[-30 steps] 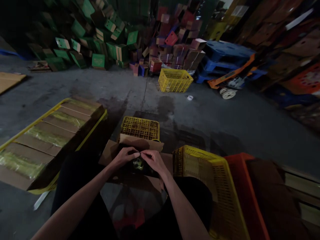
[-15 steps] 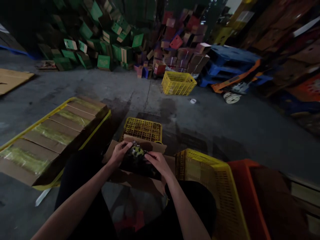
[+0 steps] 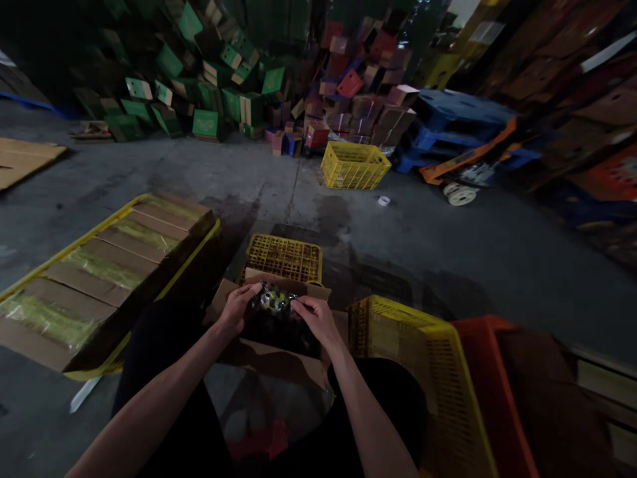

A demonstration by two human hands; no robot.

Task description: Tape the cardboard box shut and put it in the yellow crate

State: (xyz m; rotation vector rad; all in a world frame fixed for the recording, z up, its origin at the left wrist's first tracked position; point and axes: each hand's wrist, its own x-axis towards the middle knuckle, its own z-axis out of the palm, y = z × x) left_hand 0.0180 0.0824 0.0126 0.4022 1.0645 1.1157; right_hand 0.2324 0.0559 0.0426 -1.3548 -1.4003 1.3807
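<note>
Cardboard box (image 3: pixel 277 364) is your landmark. Over its open top, your left hand (image 3: pixel 237 307) and right hand (image 3: pixel 313 317) hold a dark glossy packet (image 3: pixel 273 317), fingers clamped on its upper edge. A yellow crate (image 3: pixel 398 335) stands just right of the box.

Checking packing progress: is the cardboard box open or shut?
Open: the cardboard box shows flaps spread outward around a glossy bundle.

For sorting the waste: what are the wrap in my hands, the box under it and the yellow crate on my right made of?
Wrap: probably thin plastic film, glossy glints.
Box: brown cardboard, matt, folded flaps.
Yellow crate: likely moulded plastic, lattice walls, smooth.
</note>
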